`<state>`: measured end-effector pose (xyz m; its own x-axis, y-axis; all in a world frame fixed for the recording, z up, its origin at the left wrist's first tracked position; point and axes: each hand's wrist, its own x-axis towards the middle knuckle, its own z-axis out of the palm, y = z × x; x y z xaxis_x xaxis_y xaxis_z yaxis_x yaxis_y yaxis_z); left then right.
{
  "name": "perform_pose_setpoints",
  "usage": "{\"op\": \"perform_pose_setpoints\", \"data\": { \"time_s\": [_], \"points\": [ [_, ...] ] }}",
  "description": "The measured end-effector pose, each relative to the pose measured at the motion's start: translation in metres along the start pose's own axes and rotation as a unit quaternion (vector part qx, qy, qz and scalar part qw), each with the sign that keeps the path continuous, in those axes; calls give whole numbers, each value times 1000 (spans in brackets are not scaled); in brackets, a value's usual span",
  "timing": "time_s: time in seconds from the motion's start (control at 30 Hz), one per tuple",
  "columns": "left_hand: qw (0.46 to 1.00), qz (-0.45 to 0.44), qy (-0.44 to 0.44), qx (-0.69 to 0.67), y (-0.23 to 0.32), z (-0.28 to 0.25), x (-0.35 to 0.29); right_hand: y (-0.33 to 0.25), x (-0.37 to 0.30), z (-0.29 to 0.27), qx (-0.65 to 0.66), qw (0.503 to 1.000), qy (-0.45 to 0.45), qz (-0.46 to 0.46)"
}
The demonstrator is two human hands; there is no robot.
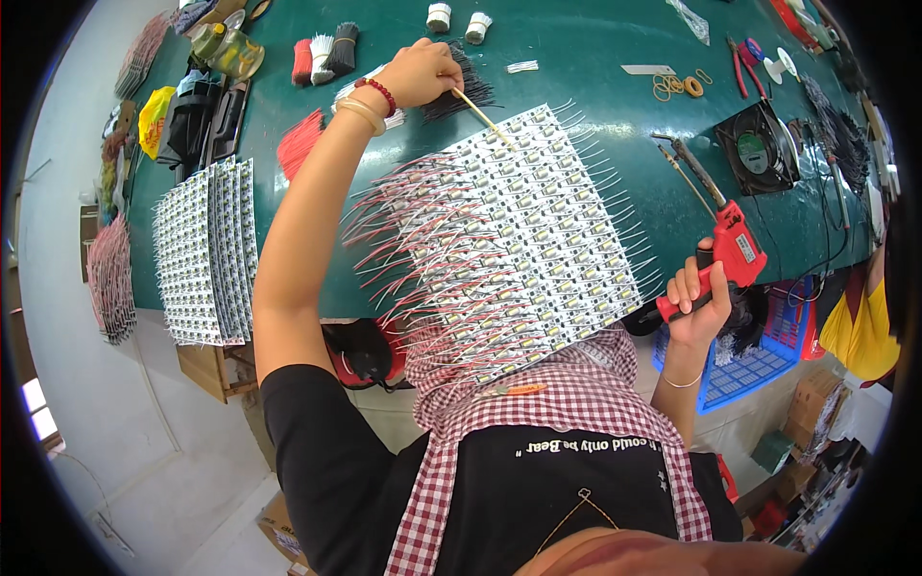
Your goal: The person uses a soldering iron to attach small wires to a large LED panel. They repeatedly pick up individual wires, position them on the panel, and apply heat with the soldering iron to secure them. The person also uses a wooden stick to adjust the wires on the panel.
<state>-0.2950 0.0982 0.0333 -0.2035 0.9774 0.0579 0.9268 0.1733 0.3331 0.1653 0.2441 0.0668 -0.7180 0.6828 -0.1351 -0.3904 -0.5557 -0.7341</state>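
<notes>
Holding a thin wooden stick [477, 112] pinched in the fingers of the left hand [415, 75], the person presses its tip down onto the far corner of a panel of small white circuit strips [523, 240], which lies tilted across the near edge of the green desk [595, 58] and partly over the checked cloth [538, 394] on the lap. It seems the stick serves to pin a part in place while keeping the fingers clear of heat. The right hand [699, 302] is clenched around the handle of a red soldering gun [730, 245], its metal tip [672, 154] raised and pointing away, just beside the panel's right edge but not touching it. Red and white wire leads [394, 240] stick out from both sides of the panel, so the work lies between the two hands: close under the left grip, a little apart from the right. A second stack of similar strips [206, 250] rests on the desk to the left, and bundles of cut wire [322, 53] lie beyond the left hand. A small fan [759, 149] sits to the right, possibly to draw off fumes.
</notes>
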Motion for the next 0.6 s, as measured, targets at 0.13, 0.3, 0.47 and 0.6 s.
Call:
{"op": "perform_pose_setpoints", "data": {
  "time_s": [0.13, 0.3, 0.47, 0.6],
  "points": [
    [1000, 6, -8, 1, 5, 2, 4, 1, 0, -1, 8, 1000, -2, 0],
    [1000, 17, -3, 8, 6, 2, 5, 1, 1, 0, 10, 1000, 10, 3],
    [1000, 8, -16, -5, 6, 3, 5, 2, 1, -1, 4, 1000, 10, 3],
    [999, 1, -35, -12, 7, 3, 6, 3, 1, 1, -3, 1000, 8, 0]
  ]
}}
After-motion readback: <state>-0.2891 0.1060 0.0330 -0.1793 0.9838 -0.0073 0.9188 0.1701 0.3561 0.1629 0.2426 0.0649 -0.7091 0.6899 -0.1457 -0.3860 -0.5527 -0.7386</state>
